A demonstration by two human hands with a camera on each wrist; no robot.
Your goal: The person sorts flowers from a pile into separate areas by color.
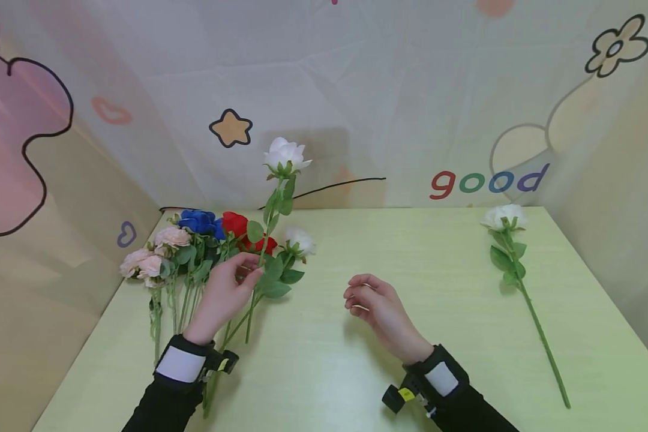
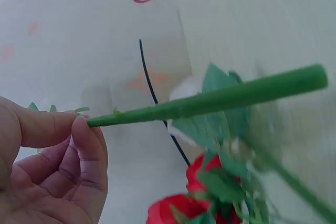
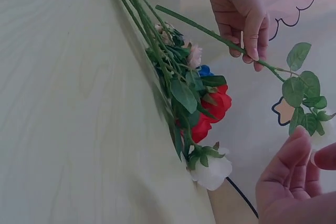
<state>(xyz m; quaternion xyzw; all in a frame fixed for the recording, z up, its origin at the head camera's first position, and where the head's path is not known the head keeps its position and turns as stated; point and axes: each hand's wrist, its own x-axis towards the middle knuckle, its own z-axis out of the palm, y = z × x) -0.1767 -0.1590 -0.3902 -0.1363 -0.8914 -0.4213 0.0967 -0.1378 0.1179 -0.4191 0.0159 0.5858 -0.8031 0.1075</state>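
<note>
My left hand [image 1: 229,294] pinches the green stem of a white rose [image 1: 286,153] between thumb and fingertips. The bloom points up, and the cut stem end [image 2: 310,80] reaches toward the camera in the left wrist view. Under and beside this hand lies a bunch of artificial flowers: pink roses [image 1: 150,261], a blue rose [image 1: 198,221], red roses [image 1: 234,224] and another white rose [image 3: 211,170]. My right hand [image 1: 380,312] hovers over the middle of the table with fingers loosely bent and nothing in them.
A single white rose [image 1: 503,217] with a long stem lies alone on the right side of the pale wooden table [image 1: 421,252]. Behind stands a printed cloth backdrop [image 1: 356,90] with the word "good". Cloth also hangs along both sides.
</note>
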